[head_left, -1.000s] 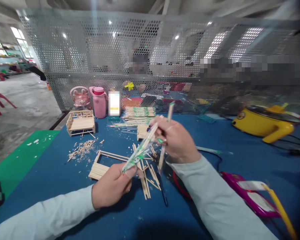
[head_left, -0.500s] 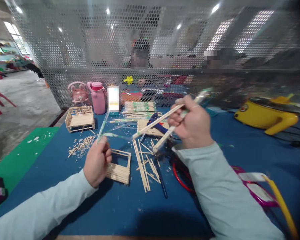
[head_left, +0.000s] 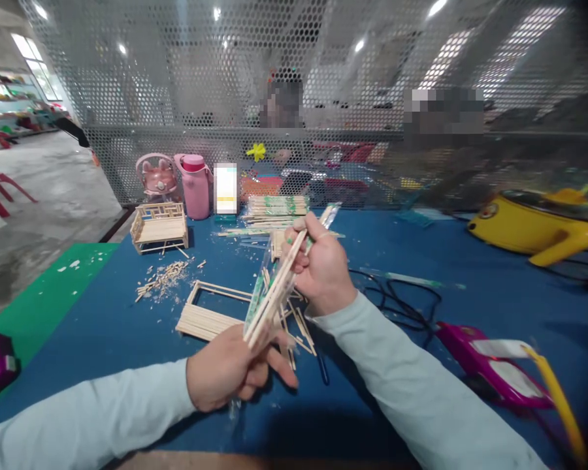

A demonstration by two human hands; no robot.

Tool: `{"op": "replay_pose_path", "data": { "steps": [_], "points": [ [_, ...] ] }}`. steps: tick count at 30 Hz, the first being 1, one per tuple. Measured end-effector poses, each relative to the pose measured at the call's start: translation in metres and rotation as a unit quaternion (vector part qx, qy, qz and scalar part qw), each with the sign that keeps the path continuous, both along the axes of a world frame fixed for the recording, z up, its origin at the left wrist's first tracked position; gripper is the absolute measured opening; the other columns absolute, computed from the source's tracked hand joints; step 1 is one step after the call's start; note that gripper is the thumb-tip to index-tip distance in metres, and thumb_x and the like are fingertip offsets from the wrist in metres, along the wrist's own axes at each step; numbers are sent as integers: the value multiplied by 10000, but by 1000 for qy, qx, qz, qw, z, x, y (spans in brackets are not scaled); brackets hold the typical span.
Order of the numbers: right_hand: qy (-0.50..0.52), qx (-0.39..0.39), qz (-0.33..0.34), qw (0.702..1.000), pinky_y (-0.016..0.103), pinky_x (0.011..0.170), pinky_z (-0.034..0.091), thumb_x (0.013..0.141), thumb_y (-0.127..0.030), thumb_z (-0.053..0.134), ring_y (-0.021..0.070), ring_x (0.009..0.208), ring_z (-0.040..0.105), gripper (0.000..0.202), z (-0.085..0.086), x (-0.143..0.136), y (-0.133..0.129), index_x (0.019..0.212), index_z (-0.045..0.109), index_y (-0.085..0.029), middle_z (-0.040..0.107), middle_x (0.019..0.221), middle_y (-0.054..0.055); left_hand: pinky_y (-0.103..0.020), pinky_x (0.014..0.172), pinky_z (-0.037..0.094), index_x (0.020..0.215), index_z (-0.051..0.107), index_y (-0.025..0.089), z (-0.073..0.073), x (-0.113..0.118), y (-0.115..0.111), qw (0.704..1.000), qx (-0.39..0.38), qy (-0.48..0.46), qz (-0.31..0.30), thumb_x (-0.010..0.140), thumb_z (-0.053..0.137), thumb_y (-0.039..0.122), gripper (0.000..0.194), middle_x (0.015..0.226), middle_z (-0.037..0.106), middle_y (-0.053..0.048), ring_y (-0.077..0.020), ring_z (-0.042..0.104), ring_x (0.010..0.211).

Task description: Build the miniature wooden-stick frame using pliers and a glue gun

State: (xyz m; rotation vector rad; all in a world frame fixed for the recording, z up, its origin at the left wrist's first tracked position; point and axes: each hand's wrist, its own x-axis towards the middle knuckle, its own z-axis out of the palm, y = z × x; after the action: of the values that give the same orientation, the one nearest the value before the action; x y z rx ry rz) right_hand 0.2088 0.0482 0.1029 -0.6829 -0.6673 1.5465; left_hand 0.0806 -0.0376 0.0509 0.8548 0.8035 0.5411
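Observation:
My right hand (head_left: 326,264) is closed around a pair of wooden chopsticks (head_left: 279,287), which slant down to the left, with clear, green-printed plastic wrapper (head_left: 259,290) about them. At their lower ends, my left hand (head_left: 238,365) pinches the wrapper between thumb and fingers, some fingers stretched out; whether it grips the sticks too is hard to tell. Beneath the hands lies a small stick-built frame (head_left: 208,316) with a slatted panel. Loose chopsticks (head_left: 301,329) lie partly hidden under my right wrist.
A finished-looking miniature stick bench (head_left: 161,228) stands back left, near short stick offcuts (head_left: 164,279). Behind are a pink bottle (head_left: 196,189) and wrapped chopsticks (head_left: 278,207). To the right are a purple device (head_left: 494,369) with cable and a yellow electric pot (head_left: 524,228). A perforated metal screen (head_left: 200,85) closes the back.
My hands have come together over the middle of the table. The left moved right and down to the chopsticks' lower ends; the right moved left. A wrapper strip now lies at the right.

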Motion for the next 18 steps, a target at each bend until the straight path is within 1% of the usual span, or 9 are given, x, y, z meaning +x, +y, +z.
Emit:
{"op": "replay_pose_path", "data": {
  "steps": [1, 3, 5, 8, 10, 12, 14, 16, 18],
  "points": [
    [5, 5, -4, 1000, 130, 254, 173, 909, -363, 446, 33, 285, 178, 358, 1, 0, -1, 594, 401, -198, 301, 414, -106, -173, 334, 117, 807, 552, 161, 0, 1, -1, 1000, 9, 2, 9, 718, 567, 604, 452, 534, 545, 27, -33, 202, 357],
    [10, 11, -3, 1000, 130, 258, 181, 913, -379, 435, 37, 284, 181, 377, 5, 2, -4, 585, 385, -200, 289, 402, -106, -183, 339, 135, 664, 505, 169, -1, 1, 0, 998, 32, 27, 53, 729, 570, 542, 384, 444, 433, 64, -34, 196, 345],
    [7, 21, 1, 1000, 134, 265, 195, 914, -386, 434, 40, 287, 188, 388, 9, 3, -8, 578, 383, -200, 291, 401, -103, -193, 340, 153, 565, 450, 180, -3, 0, 3, 992, 48, 61, 96, 751, 533, 518, 394, 403, 362, 70, -43, 218, 335],
    [6, 47, -4, 999, 138, 272, 200, 922, -384, 423, 43, 296, 172, 387, 16, 8, -13, 582, 387, -202, 283, 412, -102, -194, 347, 159, 554, 403, 198, -5, -2, 4, 984, 60, 80, 145, 788, 448, 564, 436, 403, 317, 77, -55, 220, 345],
    [10, 56, -7, 998, 137, 271, 191, 929, -384, 407, 45, 300, 154, 386, 21, 12, -13, 587, 380, -207, 265, 419, -104, -190, 351, 168, 603, 427, 206, -4, -3, 3, 984, 84, 86, 135, 779, 436, 609, 440, 417, 311, 84, -63, 225, 355],
    [10, 55, 2, 998, 138, 271, 179, 924, -397, 417, 46, 303, 140, 384, 23, 14, -13, 591, 371, -211, 255, 424, -106, -198, 354, 186, 641, 481, 203, -3, -2, 1, 984, 118, 100, 90, 757, 446, 633, 447, 419, 330, 79, -72, 255, 360],
    [9, 43, 12, 999, 138, 272, 172, 905, -410, 452, 45, 304, 134, 383, 21, 10, -13, 589, 362, -213, 254, 422, -109, -212, 361, 190, 605, 503, 193, -2, -1, -1, 982, 145, 112, 55, 755, 450, 604, 441, 405, 347, 64, -75, 267, 357],
    [11, 16, 24, 1000, 140, 270, 169, 883, -416, 486, 44, 302, 137, 396, 15, 1, -16, 574, 344, -212, 257, 413, -110, -222, 375, 191, 542, 479, 192, -3, 1, -1, 979, 158, 118, 61, 762, 462, 511, 388, 402, 366, 48, -74, 267, 363],
    [12, -14, 42, 999, 146, 265, 179, 852, -427, 524, 45, 299, 167, 420, 5, -12, -23, 551, 326, -211, 272, 404, -105, -227, 391, 199, 520, 453, 197, -4, 3, -1, 975, 165, 119, 89, 742, 477, 410, 308, 406, 380, 41, -78, 280, 376]
  ]
}}
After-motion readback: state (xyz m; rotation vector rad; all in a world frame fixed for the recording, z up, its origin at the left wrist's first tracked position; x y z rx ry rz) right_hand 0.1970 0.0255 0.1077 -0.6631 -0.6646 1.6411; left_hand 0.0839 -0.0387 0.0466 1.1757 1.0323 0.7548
